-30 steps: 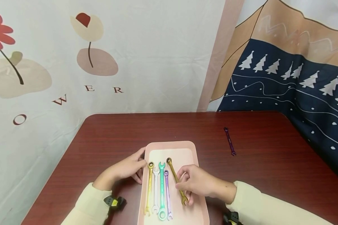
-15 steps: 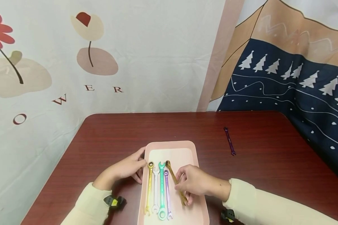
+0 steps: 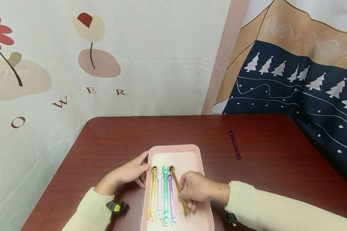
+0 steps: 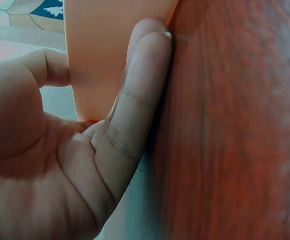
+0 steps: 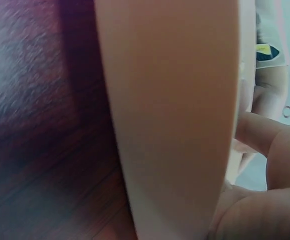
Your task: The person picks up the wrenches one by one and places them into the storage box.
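Note:
In the head view, a pink tray [image 3: 188,157] lies near the front of the table. Side by side in it are a yellow ratcheting wrench [image 3: 153,194], a silver wrench [image 3: 159,195], a green wrench [image 3: 165,192] and a small purple wrench [image 3: 171,199]. To their right my right hand [image 3: 197,187] pinches a bronze ratcheting wrench [image 3: 176,181], lying slightly slanted, between thumb and fingers. My left hand [image 3: 131,171] holds the tray's left side; the left wrist view shows the thumb at the rim and extended fingers [image 4: 140,95] against the outer wall. The tray wall hides the wrenches from the right wrist view.
A dark purple wrench [image 3: 235,144] lies on the brown table [image 3: 118,138], back right of the tray. Printed cloths [image 3: 162,57] hang behind the table and along its right side.
The bronze wrench has shifted a little left and straightened, its lower end swinging toward the purple one. My right hand moved slightly left with it. My left hand stays at the tray.

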{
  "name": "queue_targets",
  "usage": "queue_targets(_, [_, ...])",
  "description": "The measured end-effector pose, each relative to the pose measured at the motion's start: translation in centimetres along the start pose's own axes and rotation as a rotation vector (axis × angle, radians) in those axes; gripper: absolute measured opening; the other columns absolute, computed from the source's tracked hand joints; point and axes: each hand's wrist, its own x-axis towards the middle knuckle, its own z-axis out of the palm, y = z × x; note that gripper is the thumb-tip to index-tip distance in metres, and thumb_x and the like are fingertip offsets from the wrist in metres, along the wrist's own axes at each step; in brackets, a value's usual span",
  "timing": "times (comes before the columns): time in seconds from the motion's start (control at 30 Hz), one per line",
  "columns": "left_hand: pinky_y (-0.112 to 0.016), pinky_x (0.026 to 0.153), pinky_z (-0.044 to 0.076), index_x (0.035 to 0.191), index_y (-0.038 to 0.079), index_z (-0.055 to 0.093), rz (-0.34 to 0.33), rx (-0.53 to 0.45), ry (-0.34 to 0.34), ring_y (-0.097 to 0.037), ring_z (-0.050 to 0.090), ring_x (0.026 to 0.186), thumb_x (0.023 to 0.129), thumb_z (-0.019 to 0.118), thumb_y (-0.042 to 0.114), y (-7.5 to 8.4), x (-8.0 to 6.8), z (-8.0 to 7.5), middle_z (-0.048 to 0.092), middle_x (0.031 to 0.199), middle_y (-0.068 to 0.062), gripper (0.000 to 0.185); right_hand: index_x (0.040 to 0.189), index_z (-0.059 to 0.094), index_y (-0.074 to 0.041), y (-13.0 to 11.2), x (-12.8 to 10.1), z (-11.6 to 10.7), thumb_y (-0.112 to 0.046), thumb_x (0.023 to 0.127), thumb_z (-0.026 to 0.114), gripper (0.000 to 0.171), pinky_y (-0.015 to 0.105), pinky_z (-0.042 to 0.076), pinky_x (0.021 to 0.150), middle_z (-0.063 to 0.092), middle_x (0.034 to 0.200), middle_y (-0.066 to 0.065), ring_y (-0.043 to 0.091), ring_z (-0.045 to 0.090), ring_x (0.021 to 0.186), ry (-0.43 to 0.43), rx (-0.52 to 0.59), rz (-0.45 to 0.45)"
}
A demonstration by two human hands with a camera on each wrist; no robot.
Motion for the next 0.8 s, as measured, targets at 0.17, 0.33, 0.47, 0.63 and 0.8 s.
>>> queue_targets(0.17, [-0.048,0.056,0.064,0.161,0.018,0.005,-0.008,0.000,0.010,-0.023,0.066,0.059,0.095,0.045,0.009,-0.05,-0.04,-0.07,0.061,0.094,-0.019,0.077,0.078,0.055,-0.003,-0.09,0.30,0.17,0.005,0.081,0.073,0.020,0.023,0.051,0.033,0.056,0.046,0.004,0.007,0.051,0.033,0.002,-0.028,0.012])
queue_targets(0.33, [-0.048,0.056,0.064,0.161,0.018,0.006,-0.013,-0.004,0.007,-0.023,0.066,0.059,0.096,0.046,0.010,-0.05,-0.02,-0.09,0.061,0.096,-0.019,0.077,0.076,0.054,-0.004,-0.07,0.50,0.48,0.003,0.081,0.075,0.022,0.022,0.048,0.031,0.057,0.045,0.004,0.007,0.050,0.032,-0.005,-0.088,0.023])
queue_targets(0.47, [-0.048,0.056,0.064,0.161,0.018,0.005,-0.013,-0.006,0.006,-0.023,0.066,0.059,0.096,0.046,0.010,-0.07,-0.01,-0.13,0.061,0.096,-0.019,0.077,0.076,0.052,-0.007,-0.04,0.64,0.73,-0.001,0.081,0.076,0.025,0.024,0.049,0.031,0.055,0.043,0.001,0.006,0.048,0.031,0.000,-0.178,0.006])
queue_targets(0.63, [-0.048,0.056,0.064,0.161,0.018,0.005,-0.004,0.000,0.000,-0.023,0.066,0.058,0.097,0.046,0.010,-0.10,0.05,-0.17,0.061,0.094,-0.019,0.076,0.074,0.050,-0.009,-0.02,0.65,0.80,-0.008,0.081,0.078,0.030,0.025,0.049,0.030,0.050,0.042,-0.003,0.006,0.046,0.030,0.014,-0.266,-0.034])
queue_targets(0.8, [-0.048,0.055,0.064,0.160,0.018,0.007,0.000,0.004,-0.004,-0.023,0.066,0.058,0.097,0.046,0.010,-0.13,0.12,-0.18,0.059,0.095,-0.019,0.075,0.075,0.049,-0.011,0.14,0.78,0.67,-0.016,0.081,0.079,0.031,0.020,0.044,0.030,0.047,0.048,-0.007,0.002,0.043,0.029,0.008,-0.380,-0.105])
